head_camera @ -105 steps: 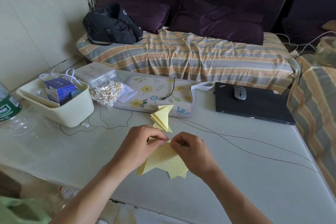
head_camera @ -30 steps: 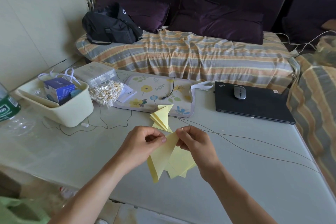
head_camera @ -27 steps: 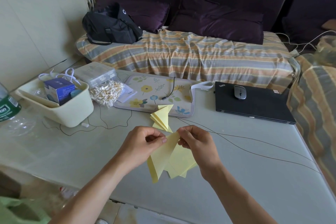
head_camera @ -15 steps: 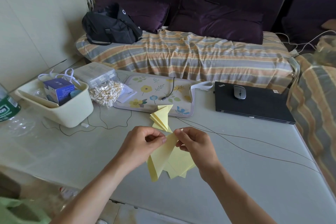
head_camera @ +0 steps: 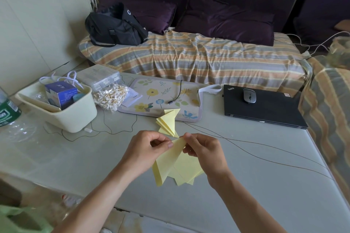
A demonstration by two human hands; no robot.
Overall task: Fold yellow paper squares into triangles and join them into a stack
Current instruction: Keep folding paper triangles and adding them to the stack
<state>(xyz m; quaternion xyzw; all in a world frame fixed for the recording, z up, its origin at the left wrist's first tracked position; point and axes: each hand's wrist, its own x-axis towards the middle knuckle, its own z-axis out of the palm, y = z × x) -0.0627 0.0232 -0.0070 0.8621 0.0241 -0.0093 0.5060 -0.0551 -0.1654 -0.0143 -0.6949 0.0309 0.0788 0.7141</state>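
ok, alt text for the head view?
Left hand and right hand pinch the top of a yellow paper piece above a pale table. Folded yellow triangles lie beyond, a closed laptop to the right.

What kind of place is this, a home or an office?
Most likely a home living room: a purple sofa with a striped cover, a black bag on it, and a low table carrying a closed laptop.
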